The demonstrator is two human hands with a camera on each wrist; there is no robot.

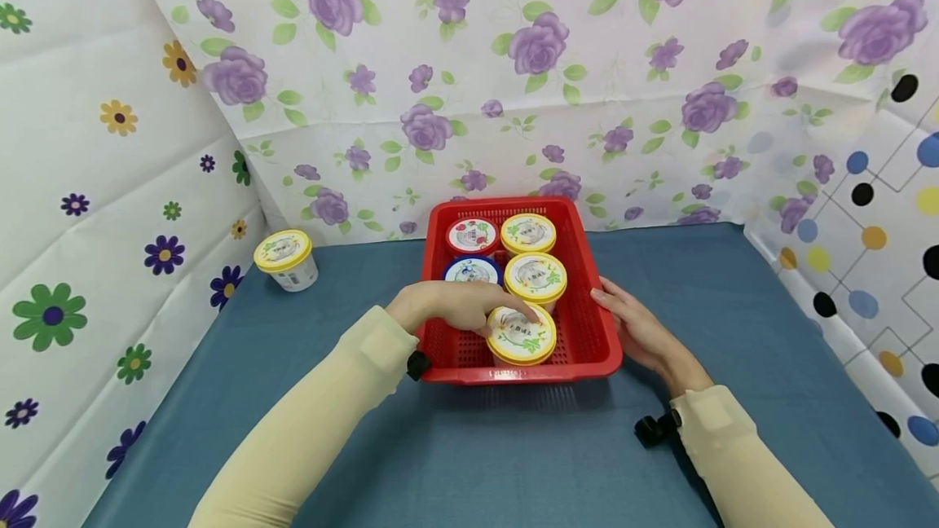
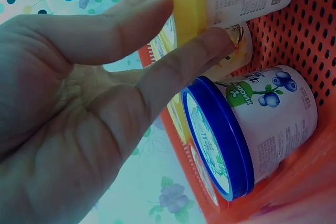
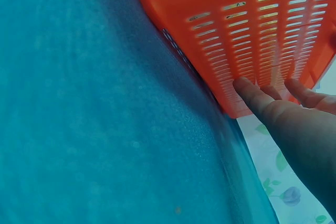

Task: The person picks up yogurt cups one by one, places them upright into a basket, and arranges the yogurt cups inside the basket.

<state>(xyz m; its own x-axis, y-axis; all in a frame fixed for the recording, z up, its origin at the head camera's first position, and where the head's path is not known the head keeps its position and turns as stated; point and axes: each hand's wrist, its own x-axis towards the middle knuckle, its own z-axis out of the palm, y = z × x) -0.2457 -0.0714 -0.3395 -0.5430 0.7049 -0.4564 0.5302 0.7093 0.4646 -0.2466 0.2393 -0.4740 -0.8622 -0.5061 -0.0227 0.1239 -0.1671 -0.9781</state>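
Note:
In the head view, my left hand (image 1: pixel 465 305) reaches over the red basket (image 1: pixel 513 376) to the nearest yellow-lidded tub (image 1: pixel 522 341). Its thumb and fingers pinch this tub at the lid; the left wrist view shows the thumb by the yellow rim and fingers along the tub's side. Close under that hand stands a blue-lidded tub (image 2: pixel 273 119) with blueberries printed on it. My right hand (image 1: pixel 641 328) touches the basket's right side from outside. In the right wrist view its fairly straight fingers (image 3: pixel 252 98) rest against the slotted wall.
Farther back in the basket are two more yellow-lidded tubs (image 1: pixel 535 277) and a red-lidded tub (image 1: pixel 472 235). Another yellow-lidded tub (image 1: pixel 288 259) stands at the left on the blue cloth (image 1: pixel 352 446). A flowered sheet (image 1: pixel 469 63) hangs behind.

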